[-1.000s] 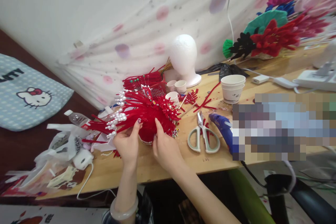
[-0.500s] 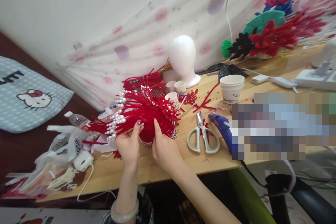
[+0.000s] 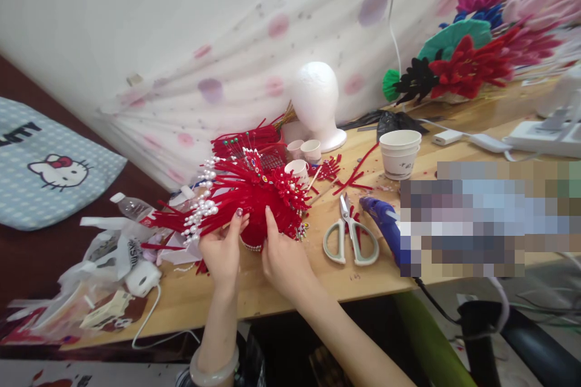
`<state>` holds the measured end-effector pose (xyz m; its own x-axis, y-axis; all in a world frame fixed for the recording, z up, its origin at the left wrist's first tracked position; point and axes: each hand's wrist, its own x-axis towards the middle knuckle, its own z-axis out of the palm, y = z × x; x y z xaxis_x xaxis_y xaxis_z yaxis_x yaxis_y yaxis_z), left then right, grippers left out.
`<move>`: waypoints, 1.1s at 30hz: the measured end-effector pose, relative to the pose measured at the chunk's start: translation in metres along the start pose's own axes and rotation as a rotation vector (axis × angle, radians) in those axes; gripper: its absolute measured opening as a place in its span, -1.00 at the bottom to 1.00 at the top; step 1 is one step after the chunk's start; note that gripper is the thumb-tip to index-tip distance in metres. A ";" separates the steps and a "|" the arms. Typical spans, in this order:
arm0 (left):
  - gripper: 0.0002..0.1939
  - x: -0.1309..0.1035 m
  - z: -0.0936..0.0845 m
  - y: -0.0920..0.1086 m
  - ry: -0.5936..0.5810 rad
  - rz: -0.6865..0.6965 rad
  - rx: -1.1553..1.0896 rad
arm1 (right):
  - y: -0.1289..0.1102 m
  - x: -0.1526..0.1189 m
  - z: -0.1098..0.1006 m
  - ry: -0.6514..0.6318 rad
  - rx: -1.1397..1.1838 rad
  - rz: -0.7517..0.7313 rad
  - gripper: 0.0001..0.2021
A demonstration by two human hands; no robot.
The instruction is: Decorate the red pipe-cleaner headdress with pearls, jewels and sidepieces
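A red headdress with pearl-tipped strands fanning to the left, jewels and a red beaded flower cluster sits in front of me. My left hand grips the base of its red strands, thumb on top and the other fingers mostly hidden underneath. On the near right side my right hand holds it, index finger stretched along the red surface and the rest curled below. Scissors lie partly open to the right, beside a blue glue gun.
A white foam head stands at the back, near small paper cups and a red basket. Stacked paper cups stand to the right. Plastic bags, a bottle and a white adapter crowd the left. Colourful flowers and a power strip occupy the far right.
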<state>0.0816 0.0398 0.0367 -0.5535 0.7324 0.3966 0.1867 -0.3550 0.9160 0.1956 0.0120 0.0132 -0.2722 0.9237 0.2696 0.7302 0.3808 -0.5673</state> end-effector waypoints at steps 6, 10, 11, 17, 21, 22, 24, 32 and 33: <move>-0.77 -0.004 0.007 0.007 -0.007 -0.033 -0.078 | 0.000 0.000 -0.001 -0.011 0.026 0.009 -0.22; -0.76 -0.003 0.010 0.008 -0.014 -0.047 -0.133 | -0.001 0.000 -0.001 -0.010 0.021 0.007 -0.22; -0.76 -0.003 0.009 0.007 -0.017 -0.040 -0.120 | -0.001 0.000 -0.002 -0.011 0.020 0.008 -0.22; -0.69 0.004 0.003 0.002 0.025 0.071 0.055 | -0.001 0.000 -0.002 -0.034 0.008 0.005 -0.19; -0.66 0.005 0.004 0.001 0.016 0.073 0.014 | 0.001 0.002 0.001 -0.031 0.038 0.002 -0.19; -0.66 0.004 0.004 0.001 0.020 0.065 0.005 | 0.002 0.002 0.003 -0.027 0.042 0.006 -0.19; -0.66 0.004 0.004 -0.001 0.029 0.042 0.001 | 0.005 0.003 0.009 -0.007 0.040 0.007 -0.20; -0.62 0.002 -0.013 -0.011 0.055 0.149 0.399 | 0.014 0.002 0.035 0.426 0.004 -0.135 -0.32; -0.62 0.001 -0.015 -0.010 0.068 0.179 0.459 | 0.014 0.001 0.036 0.446 0.008 -0.135 -0.31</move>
<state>0.0668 0.0355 0.0274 -0.5286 0.6385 0.5593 0.6135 -0.1681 0.7716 0.1830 0.0203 -0.0225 -0.0676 0.7580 0.6488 0.7013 0.4986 -0.5095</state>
